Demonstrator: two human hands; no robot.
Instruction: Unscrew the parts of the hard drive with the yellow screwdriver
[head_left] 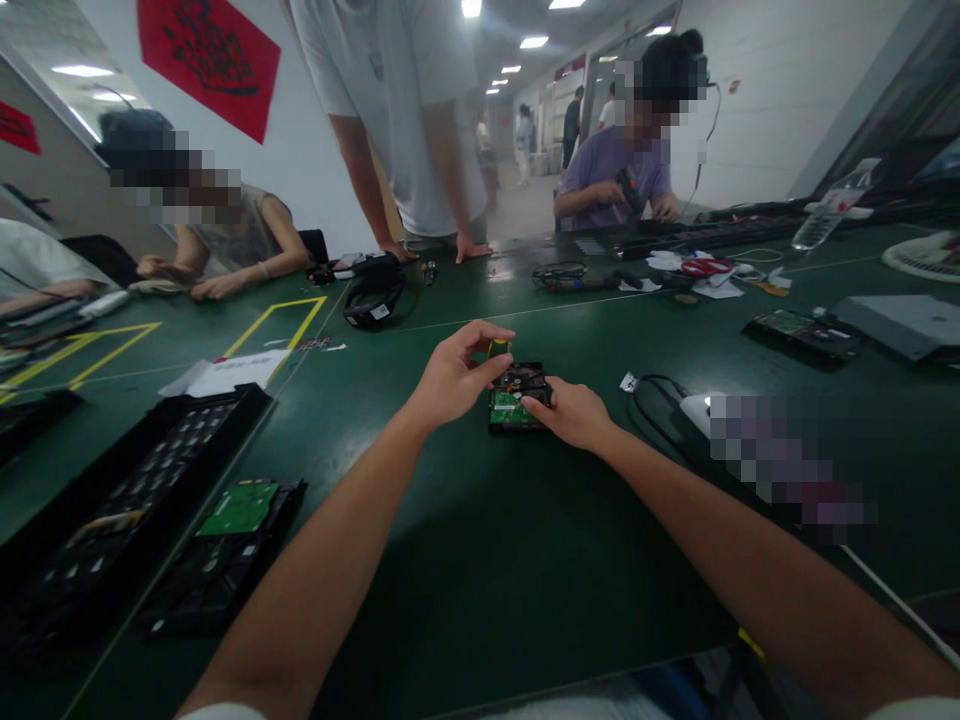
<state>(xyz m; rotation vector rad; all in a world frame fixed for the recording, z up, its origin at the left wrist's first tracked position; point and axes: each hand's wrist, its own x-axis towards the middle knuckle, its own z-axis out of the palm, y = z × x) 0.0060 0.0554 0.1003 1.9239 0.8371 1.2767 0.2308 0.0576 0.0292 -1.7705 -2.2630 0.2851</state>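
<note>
In the middle of the table, a hard drive (516,410) lies with its green circuit board facing up. My left hand (459,375) pinches the short yellow-and-black handle of a screwdriver (499,348) above the drive's far part; its tip is hidden behind the fingers. From the right side my right hand (576,412) grips the drive's edge, thumb resting on top near the board. Another hard drive with a green board (238,508) sits in a black bracket to the left of my left forearm.
A long black tray (135,500) holds small parts at left. At right are a cable (652,400), a white-ended blurred object (697,408), another drive (802,335), a grey box (900,325) and a bottle (832,210). A black strapped device (375,300) lies ahead; people work opposite.
</note>
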